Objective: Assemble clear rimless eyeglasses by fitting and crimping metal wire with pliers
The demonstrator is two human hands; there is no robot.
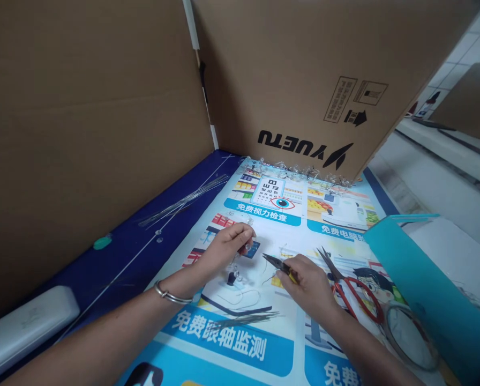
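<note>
My left hand point(229, 247), a bangle at its wrist, is closed in a pinch around a wire piece with clear beads point(238, 271). Its beads show above and below my fingers. The grip of black needle-nose pliers point(277, 262) sits in my closed right hand point(309, 283), their tips pointing left toward my left hand, a short gap apart. Thin loose wire lies near the tips. Below both hands, a bundle of cut wires point(244, 320) rests on the printed poster point(278, 348). Red-handled scissors point(354, 295) lie just right of my right hand.
Cardboard walls point(103, 107) stand at the left and back. Clear beaded pieces point(296, 172) line the back wall's foot. More wires point(184, 201) and a green item point(102, 243) lie left. A white case point(31, 327), tape roll point(409, 360) and teal folder point(425, 289) flank my arms.
</note>
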